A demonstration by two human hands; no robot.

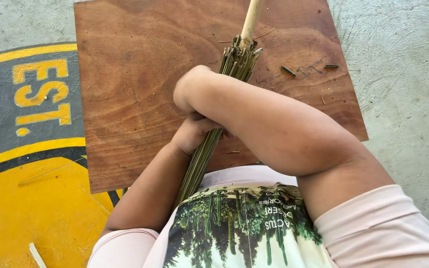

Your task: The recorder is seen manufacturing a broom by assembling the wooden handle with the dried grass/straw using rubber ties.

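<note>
While both hands clamped bundle of green sticks (202,159) over plywood board (140,94), right hand (190,89) gripped upper end below pale wooden handle (250,20); left hand (194,133) gripped mid-bundle (fingers hidden). Yellow-and-blue painted floor sign (26,149) lay left.

Arms crossed, both fists shut.
Your right hand (190,87) sits fwd, forearm crossing over your left hand (192,133), fingers curled.
</note>
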